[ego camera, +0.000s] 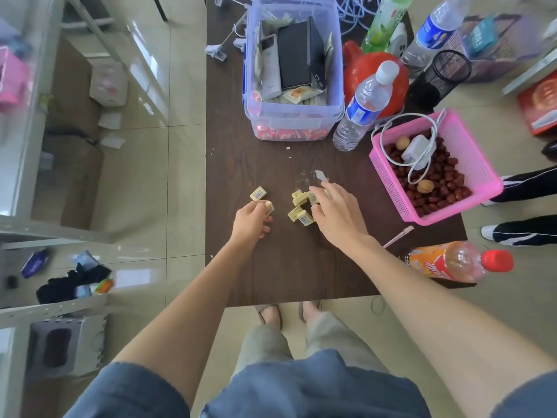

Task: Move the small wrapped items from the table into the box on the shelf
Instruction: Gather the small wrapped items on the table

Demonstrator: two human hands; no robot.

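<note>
At frame centre on the table (301,267), the left hand (251,223) pinches one wrapped item (269,208); the right hand (336,214), fingers spread wide, rests on the cluster of wrapped items (300,206).

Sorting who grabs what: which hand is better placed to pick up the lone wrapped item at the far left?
Left. The left hand, already pinching one item, sits right beside the lone wrapped item; the right hand is over the cluster.
</note>
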